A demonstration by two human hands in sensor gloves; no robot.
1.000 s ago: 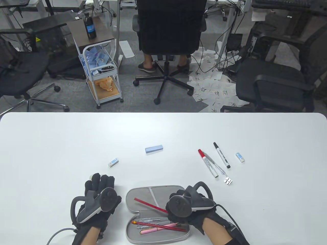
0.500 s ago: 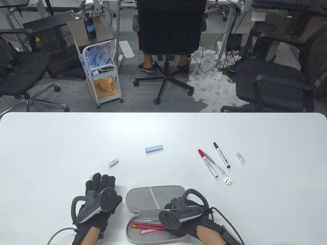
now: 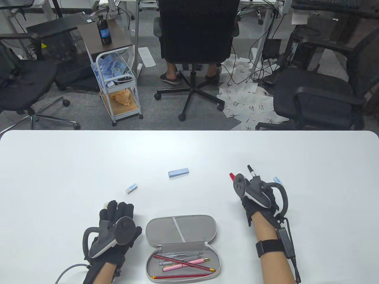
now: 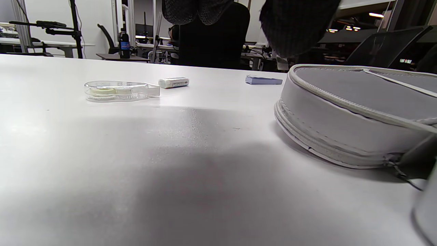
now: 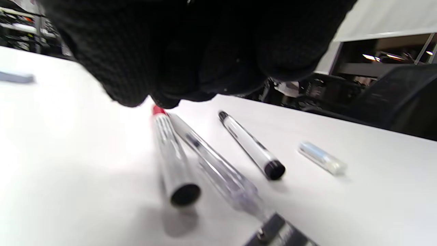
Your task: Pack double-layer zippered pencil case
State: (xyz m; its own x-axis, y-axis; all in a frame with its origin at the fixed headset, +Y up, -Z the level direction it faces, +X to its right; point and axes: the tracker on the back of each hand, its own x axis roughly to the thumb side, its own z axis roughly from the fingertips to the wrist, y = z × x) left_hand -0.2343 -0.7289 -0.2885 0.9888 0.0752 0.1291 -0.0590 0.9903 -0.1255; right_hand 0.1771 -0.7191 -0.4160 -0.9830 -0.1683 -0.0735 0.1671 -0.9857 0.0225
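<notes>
My right hand [image 3: 257, 196] above the red-capped marker [image 5: 169, 153], clear pen [image 5: 218, 172] and black-capped marker [image 5: 251, 145], grip hidden so I cannot tell, my left hand [image 3: 114, 227] flat and relaxed on the desk [image 3: 59, 165], open pencil case [image 3: 182, 229] between them holding pencils and pens.

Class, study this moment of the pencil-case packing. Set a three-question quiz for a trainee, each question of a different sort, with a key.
1. True or false: the pencil case lies open on the table.
2. Which hand hovers over the markers: A left hand, B right hand?
3. Fill in: the cap of the marker nearest the right hand's fingers is ____.

Key: 1 true; 2 B; 3 red.
</notes>
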